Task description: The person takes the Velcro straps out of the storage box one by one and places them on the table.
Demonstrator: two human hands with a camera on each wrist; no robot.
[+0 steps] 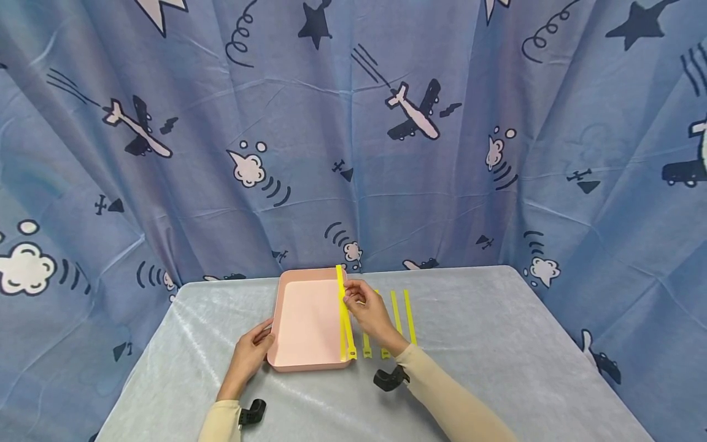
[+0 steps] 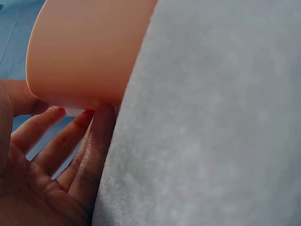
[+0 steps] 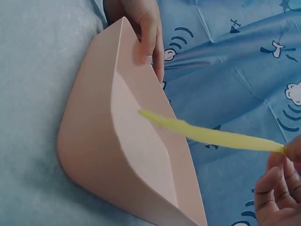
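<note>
A shallow pink tray [image 1: 309, 319] lies on the table. At its left side my left hand [image 1: 251, 353] grips the wall, with the thumb [image 3: 147, 44] over the rim. The left wrist view shows its other fingers [image 2: 96, 141] against the tray's underside edge. Between thumb and fingertips my right hand [image 1: 370, 310] pinches a yellow strap, which looks like a cable tie [image 3: 221, 137]. This strap extends over the right part of the tray, its far end hanging free above the tray floor in the right wrist view.
Several more yellow straps [image 1: 410, 316] with slotted ends lie roughly side by side on the grey cloth-covered table [image 1: 486, 344], right of the tray and partly under my right hand. A blue printed curtain [image 1: 309, 153] hangs behind the table's far edge.
</note>
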